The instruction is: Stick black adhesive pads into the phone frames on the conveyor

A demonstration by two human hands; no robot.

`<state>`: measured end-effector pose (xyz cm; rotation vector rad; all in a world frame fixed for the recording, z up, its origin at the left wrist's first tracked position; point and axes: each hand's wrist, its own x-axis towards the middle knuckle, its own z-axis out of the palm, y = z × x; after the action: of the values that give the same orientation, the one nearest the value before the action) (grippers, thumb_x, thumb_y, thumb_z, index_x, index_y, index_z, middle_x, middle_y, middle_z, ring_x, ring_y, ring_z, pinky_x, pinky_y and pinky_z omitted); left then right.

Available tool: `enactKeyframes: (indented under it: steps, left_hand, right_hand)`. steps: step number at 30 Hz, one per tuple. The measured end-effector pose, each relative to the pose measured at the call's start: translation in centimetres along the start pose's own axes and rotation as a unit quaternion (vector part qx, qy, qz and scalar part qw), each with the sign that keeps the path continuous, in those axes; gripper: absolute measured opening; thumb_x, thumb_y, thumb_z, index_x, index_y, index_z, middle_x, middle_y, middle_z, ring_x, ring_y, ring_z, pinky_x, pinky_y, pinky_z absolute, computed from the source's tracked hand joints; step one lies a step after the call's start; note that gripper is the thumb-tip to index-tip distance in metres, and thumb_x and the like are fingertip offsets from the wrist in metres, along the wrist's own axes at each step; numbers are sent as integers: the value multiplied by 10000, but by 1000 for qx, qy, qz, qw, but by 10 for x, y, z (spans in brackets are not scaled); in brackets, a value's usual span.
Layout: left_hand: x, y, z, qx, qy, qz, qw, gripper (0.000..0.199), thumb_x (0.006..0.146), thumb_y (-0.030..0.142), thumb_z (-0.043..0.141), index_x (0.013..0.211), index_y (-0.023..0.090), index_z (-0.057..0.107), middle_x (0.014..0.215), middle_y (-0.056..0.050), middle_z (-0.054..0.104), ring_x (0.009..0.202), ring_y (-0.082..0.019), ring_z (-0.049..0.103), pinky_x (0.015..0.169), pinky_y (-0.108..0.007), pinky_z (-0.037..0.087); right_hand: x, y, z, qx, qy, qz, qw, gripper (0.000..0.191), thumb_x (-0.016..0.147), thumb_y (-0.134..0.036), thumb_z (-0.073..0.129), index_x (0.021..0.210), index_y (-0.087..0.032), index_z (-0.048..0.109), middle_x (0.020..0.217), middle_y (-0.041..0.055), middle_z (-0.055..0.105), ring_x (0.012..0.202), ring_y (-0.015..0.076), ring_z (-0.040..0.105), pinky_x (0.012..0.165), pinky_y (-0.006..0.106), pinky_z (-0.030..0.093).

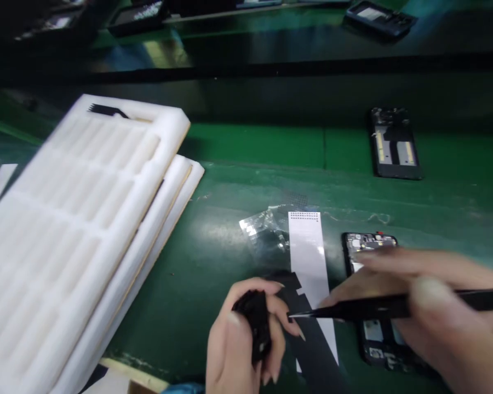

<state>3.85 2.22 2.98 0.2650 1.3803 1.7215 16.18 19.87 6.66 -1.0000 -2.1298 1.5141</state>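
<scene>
The left hand pinches a bunched black piece in curled fingers while the right hand grips slim black tweezers, their tips at a black adhesive strip partly peeled from its white liner, whose upper length lies bare beside an opened phone housing

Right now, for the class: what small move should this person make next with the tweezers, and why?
Probably slide the tip of the black tweezers a little under the edge of the black strip, lifting it off the white liner. The right hand already holds that tip at the strip, and the left hand has a bunched black piece gripped clear of it.
</scene>
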Motion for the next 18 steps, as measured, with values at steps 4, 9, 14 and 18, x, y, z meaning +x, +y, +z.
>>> enactKeyframes:
  steps: [4,9,14,18]
  left_hand:
    - [3,-4,9,-162,-64,-57,983,407,1031,504,367,1128,222,645,791,-29,657,489,-46,419,461,-156,362]
    - [5,-11,7,-181,-88,-38,979,403,1040,485,328,1164,246,628,722,0,583,502,-54,435,472,-148,389]
    - [5,-14,6,-190,-95,-41,976,397,1037,491,343,1179,245,619,729,-1,587,501,-56,444,473,-154,410]
    - [6,-14,8,-192,-93,-45,976,399,1040,488,340,1164,235,623,718,2,586,481,-48,429,470,-154,399]
  right_hand:
    - [-9,6,26,8,21,-24,999,230,979,-469,560,1090,-446,760,875,-26,816,804,259,791,799,353,674]
    - [-5,13,28,-18,14,-38,999,226,980,-446,568,1054,-418,780,924,-5,813,864,270,780,847,383,660]
    - [-4,12,28,-5,3,-63,998,232,994,-420,568,1160,-515,698,896,-88,812,879,217,786,867,320,647]
    - [-5,13,29,4,-4,-67,998,246,996,-401,568,1191,-480,695,928,-56,815,881,241,789,857,349,655]
